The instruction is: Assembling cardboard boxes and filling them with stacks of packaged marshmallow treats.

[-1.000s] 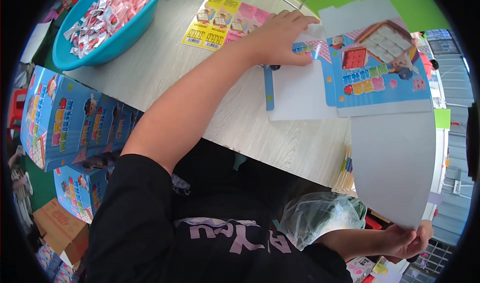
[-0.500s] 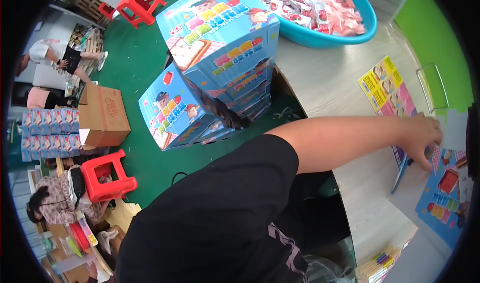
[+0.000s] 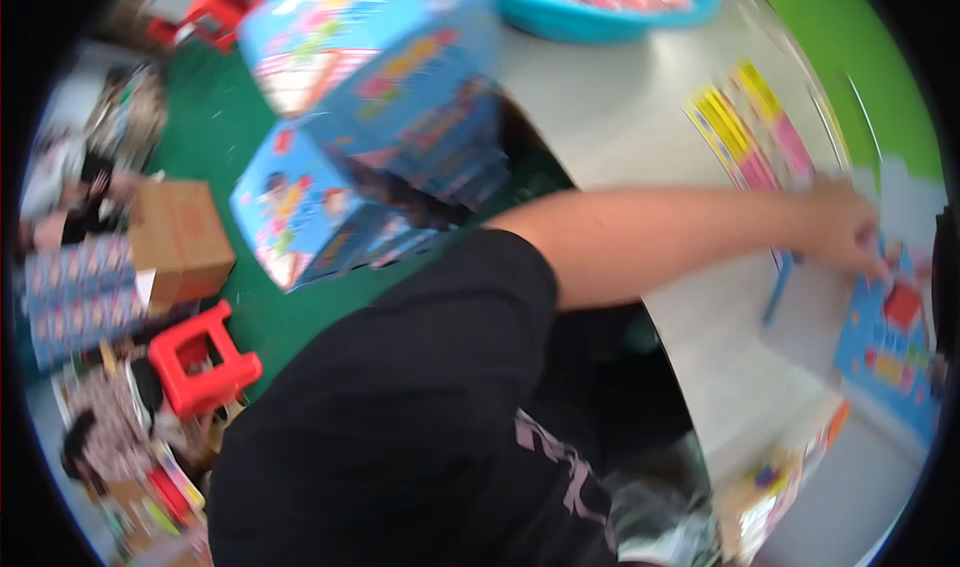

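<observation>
My left arm, in a black short sleeve, reaches across to the right over the pale table (image 3: 690,337). My left hand (image 3: 840,229) is blurred, its fingers bent at the upper edge of a blue printed carton (image 3: 885,352) and seeming to pinch it. The carton stretches to the right rim and is partly cut off there. Beneath the hand lies a white panel with a blue edge (image 3: 776,292). Just beyond are yellow and pink printed cards (image 3: 745,132). A dark shape borders the right rim; my right hand cannot be made out.
Blue display boxes (image 3: 420,97) are stacked left of the table. A turquoise basin (image 3: 600,22) of small packets stands at the far end. Bundled cards (image 3: 770,487) lie at the near edge. Red stools (image 3: 205,357), a brown carton (image 3: 182,242) and people are on the left.
The whole view has shifted and blurred, with the boxes and basin now further left and higher. My left hand stays at the blue carton, which appears slightly turned.
</observation>
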### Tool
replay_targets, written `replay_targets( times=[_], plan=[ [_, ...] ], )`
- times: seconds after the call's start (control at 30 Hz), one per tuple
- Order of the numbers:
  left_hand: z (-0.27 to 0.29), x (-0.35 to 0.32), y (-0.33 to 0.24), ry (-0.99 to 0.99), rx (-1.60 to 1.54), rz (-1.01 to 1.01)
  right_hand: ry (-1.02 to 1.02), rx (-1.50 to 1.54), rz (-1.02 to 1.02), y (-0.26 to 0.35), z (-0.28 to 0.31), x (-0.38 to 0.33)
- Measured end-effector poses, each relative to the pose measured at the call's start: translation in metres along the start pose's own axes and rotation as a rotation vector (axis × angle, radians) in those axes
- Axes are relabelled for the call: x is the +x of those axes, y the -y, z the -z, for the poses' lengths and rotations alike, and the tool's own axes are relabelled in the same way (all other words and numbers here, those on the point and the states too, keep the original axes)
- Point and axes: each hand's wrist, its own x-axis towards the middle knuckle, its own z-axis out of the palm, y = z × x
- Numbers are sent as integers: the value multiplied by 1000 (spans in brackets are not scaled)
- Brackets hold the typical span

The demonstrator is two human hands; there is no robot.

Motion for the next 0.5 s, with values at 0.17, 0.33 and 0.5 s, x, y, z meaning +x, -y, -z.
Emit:
replay_targets(
  times=[0.17,0.33,0.5],
  plan=[
    [23,-13,8,-116,-120,79,-110,49,-269,-8,3,-12],
    [35,-18,-17,76,-435,238,103,-12,-293,13,17,-20],
    [28,-17,-19,10,-443,283,354,131,-386,10,32,-30]
  ],
)
